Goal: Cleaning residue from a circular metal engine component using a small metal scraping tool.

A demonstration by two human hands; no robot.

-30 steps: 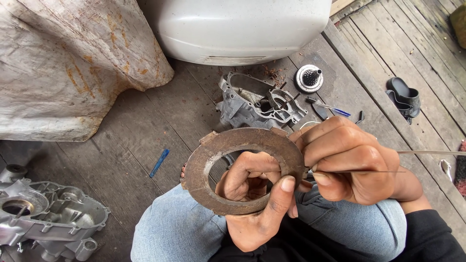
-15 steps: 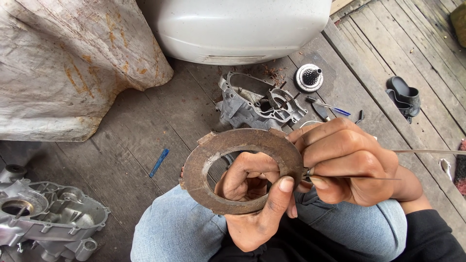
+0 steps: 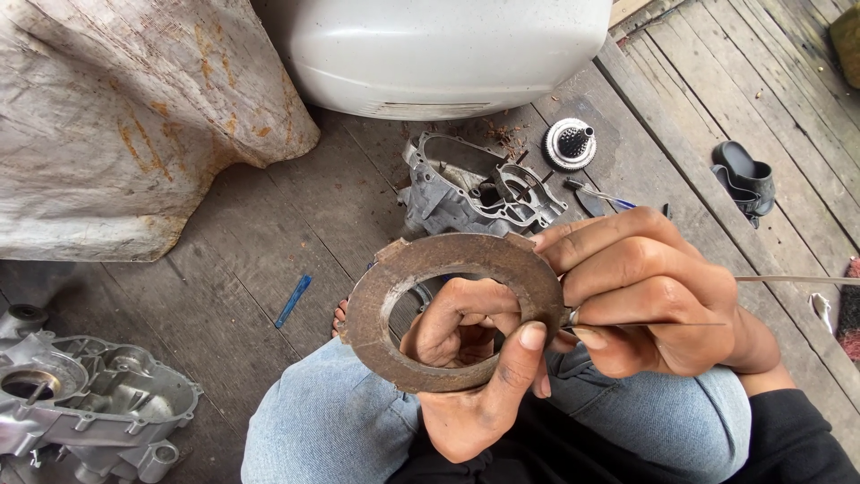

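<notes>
A: What's lying around on the plank floor (image 3: 269, 233)?

B: A grey engine casing (image 3: 475, 188) is sitting just beyond the hands, a small toothed gear (image 3: 571, 143) is lying near it to the right, and a blue strip (image 3: 294, 300) is lying to the left. A second silver casing (image 3: 90, 403) is showing at bottom left, dark sandals (image 3: 745, 177) at far right. A stained tarp (image 3: 125, 116) and a white rounded body (image 3: 448, 49) are filling the top.

A: Anything blocking?

B: The ring and hands are covering part of the grey casing.

A: Anything inside the casings?

B: The grey one is lying open side up, hollow; can't tell what's in it.

A: The ring?

B: A flat brown ring plate (image 3: 448, 309), worn and rusty-looking with small tabs on the rim, is being held above the knees in jeans (image 3: 331, 421). The left hand (image 3: 470, 376) is grasping it, fingers through the hole, thumb pressing on the face. The right hand (image 3: 649, 300) is clenching a thin metal rod (image 3: 788, 280), its tip touching the ring's right edge.
</notes>
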